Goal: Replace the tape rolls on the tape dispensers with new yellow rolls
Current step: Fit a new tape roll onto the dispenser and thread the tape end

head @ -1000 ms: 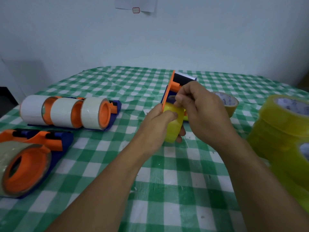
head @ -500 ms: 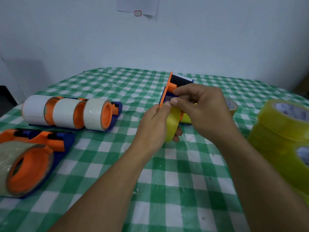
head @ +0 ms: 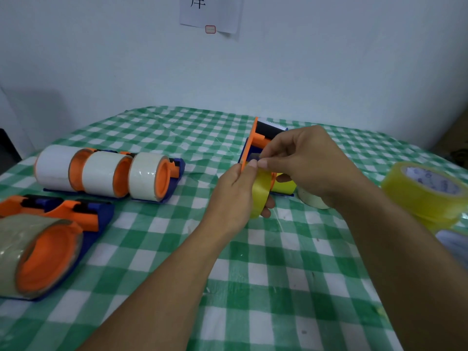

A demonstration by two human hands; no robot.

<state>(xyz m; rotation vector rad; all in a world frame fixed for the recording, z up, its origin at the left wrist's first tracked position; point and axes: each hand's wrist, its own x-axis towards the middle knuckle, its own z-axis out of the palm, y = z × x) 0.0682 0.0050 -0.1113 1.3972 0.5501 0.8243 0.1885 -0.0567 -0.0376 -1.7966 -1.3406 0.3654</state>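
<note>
An orange and blue tape dispenser (head: 260, 138) stands on edge at mid-table, with a yellow roll (head: 260, 193) mounted at its near end. My left hand (head: 233, 196) grips that yellow roll from the left. My right hand (head: 304, 163) reaches over the dispenser, and its thumb and forefinger pinch the tape end at the top of the roll, next to my left thumb. Much of the dispenser body is hidden behind both hands.
Three dispensers (head: 106, 173) with whitish rolls lie in a row at the left; another dispenser (head: 43, 247) with a clear roll lies near left. A stack of yellow rolls (head: 425, 193) stands at the right. A pale roll (head: 311, 200) lies behind my right wrist.
My right hand's fingers shifted from over the roll to a pinch at its top edge. The left hand keeps its hold on the roll. The view tilted slightly.
</note>
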